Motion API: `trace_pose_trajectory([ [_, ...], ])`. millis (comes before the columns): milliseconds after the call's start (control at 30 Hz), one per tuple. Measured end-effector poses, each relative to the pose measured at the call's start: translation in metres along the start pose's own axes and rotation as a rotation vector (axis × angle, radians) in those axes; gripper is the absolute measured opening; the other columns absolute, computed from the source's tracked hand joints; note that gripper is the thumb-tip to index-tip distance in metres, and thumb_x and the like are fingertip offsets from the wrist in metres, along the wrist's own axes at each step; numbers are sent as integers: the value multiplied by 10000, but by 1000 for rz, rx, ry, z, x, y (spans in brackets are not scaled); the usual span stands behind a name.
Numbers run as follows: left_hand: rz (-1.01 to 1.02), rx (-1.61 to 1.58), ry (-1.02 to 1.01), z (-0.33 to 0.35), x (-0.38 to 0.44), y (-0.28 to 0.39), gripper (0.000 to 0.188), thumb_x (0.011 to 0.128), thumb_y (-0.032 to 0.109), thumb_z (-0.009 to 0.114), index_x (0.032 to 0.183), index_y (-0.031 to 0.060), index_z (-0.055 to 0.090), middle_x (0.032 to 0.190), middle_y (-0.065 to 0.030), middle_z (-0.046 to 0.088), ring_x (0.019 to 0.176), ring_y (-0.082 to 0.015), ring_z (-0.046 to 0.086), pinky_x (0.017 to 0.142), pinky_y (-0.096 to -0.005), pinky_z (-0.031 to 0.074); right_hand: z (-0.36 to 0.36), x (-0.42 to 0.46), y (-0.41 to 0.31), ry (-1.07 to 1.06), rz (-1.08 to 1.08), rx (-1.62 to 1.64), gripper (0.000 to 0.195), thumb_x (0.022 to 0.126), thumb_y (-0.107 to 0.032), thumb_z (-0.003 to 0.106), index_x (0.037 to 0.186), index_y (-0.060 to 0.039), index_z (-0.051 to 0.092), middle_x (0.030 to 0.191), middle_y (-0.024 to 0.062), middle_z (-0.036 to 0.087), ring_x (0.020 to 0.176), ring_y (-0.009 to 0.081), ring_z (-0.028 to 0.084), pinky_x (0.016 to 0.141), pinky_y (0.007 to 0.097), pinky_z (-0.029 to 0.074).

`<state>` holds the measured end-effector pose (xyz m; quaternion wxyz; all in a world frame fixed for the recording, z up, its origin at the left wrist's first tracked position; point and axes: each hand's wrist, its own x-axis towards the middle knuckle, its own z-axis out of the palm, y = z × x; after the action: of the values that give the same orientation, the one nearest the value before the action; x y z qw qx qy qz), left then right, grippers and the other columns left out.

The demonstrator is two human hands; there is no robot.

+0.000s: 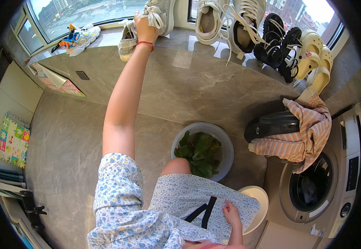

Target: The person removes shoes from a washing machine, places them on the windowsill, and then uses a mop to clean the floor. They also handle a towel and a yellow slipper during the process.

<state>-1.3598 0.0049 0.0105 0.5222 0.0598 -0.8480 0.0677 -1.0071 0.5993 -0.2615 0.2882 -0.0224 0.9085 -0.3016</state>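
Note:
My left hand (146, 29), a red cord bracelet at its wrist, reaches up to the window ledge and is closed around a white lace-up sneaker (155, 15). Its fingertips are partly hidden behind the shoe and its laces. Just left of the hand, a worn off-white sneaker (127, 42) stands at the ledge's edge. My right hand (231, 213) is held over the skirt of the blue-flowered dress (196, 190), fingers curled and holding nothing. Before my knee, a translucent plastic basin (228, 149) on the floor contains green leaves (200, 152).
More shoes line the ledge: white sneakers (210, 25), black sandals (270, 43) and cream clogs (311, 59). A toy blaster (68, 40) lies at its left. To my right are a front-loading washing machine (339, 174), a striped garment (308, 130) and a cream basin (263, 199).

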Motion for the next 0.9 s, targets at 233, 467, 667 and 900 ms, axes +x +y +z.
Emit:
trace_pose_trajectory([
  [233,-323,10,4,-62,-15,4,356,733,180,577,1012,-38,541,1008,-213,546,968,-371,510,834,-398,433,-2,9,5,-7,-16,3,423,816,-189,583,1194,-17,502,842,148,628,740,234,613,688,317,481],
  [467,-565,200,-778,-82,8,-10,560,719,492,605,1074,59,603,1073,-152,607,994,-277,584,822,-367,457,3,11,13,-36,13,-24,434,810,-212,590,1192,-25,508,845,142,630,744,230,613,698,319,480],
  [667,-936,-276,-490,-48,6,-54,350,655,273,658,956,96,672,1019,-132,632,959,-283,595,838,-330,450,8,8,9,-40,-44,-3,416,802,-210,590,1168,-24,522,825,150,629,738,278,611,685,355,484],
  [900,-947,-714,178,-22,1,-57,244,704,113,651,935,36,668,842,-104,667,753,-194,623,710,-283,460,9,0,15,-5,-17,42,409,813,-194,581,1175,-14,518,781,124,625,686,205,607,658,305,479],
])
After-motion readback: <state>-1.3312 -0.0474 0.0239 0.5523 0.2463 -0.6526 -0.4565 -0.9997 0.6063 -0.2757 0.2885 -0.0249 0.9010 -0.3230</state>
